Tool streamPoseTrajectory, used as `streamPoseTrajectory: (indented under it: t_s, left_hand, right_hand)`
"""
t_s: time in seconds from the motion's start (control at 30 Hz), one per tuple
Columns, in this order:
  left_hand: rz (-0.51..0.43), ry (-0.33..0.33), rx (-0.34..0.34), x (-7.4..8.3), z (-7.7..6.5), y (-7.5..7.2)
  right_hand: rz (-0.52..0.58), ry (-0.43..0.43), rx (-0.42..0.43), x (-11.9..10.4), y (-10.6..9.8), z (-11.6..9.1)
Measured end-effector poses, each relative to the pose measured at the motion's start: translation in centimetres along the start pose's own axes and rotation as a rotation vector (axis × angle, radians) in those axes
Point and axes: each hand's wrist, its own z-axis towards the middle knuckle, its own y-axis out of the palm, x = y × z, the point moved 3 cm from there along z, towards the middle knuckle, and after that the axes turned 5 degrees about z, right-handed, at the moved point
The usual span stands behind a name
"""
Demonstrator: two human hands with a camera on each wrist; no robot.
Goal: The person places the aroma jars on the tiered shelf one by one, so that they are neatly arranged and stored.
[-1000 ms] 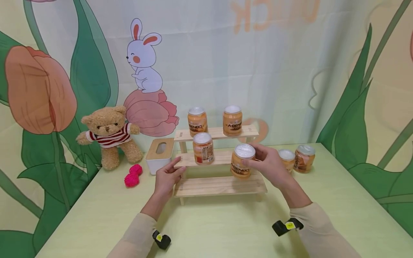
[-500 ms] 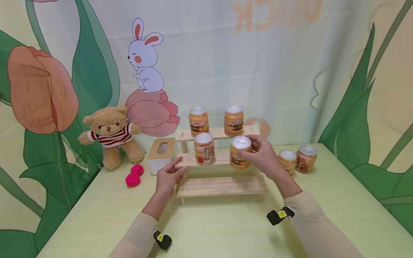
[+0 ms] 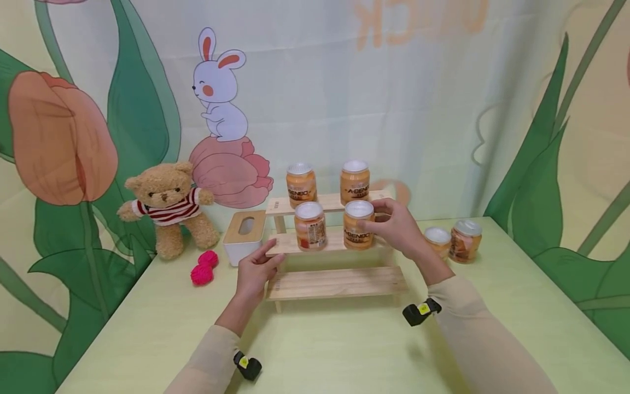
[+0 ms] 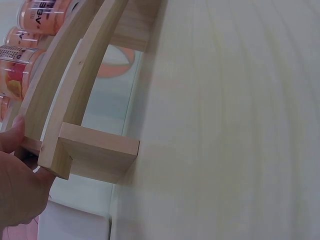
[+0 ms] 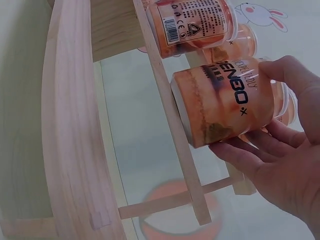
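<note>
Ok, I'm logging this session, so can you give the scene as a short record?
Left grip: pinches the left end of the middle shelf
Right grip: holds a jar at the middle shelf; unclear whether it rests there
Middle shelf also: another jar, left of the held one
Top shelf: two jars
Table, right side: two more jars
Left side: teddy bear, wooden-topped box, pink bundle

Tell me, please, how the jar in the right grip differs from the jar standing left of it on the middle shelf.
The held jar is in the right grip, while the standing jar rests on the middle shelf untouched. In the head view, the held jar shows large dark lettering; the standing jar shows a panel of small print. Both have orange-toned labels and silvery lids.
</note>
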Motion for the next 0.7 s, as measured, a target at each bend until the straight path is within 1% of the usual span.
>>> streamPoseTrajectory:
  t_s: [0.2,0.47,0.6,0.7]
  left_hand:
    - [0.002,-0.004,0.004,0.01,0.0,0.0]
    - [0.002,-0.002,-0.003,0.08,0.13,0.1]
    - [-0.001,0.005,-0.001,0.1,0.06,0.1]
    - [-0.013,0.006,-0.004,0.06,0.04,0.18]
  right_hand:
    - [0.011,-0.025,-0.014,0.25,0.01,0.34]
    - [0.006,-0.011,-0.02,0.54,-0.03,0.7]
    - [0.021,-0.025,-0.033,0.65,-0.06,0.44]
    - [0.027,-0.017,-0.022,0.98,-0.43,-0.21]
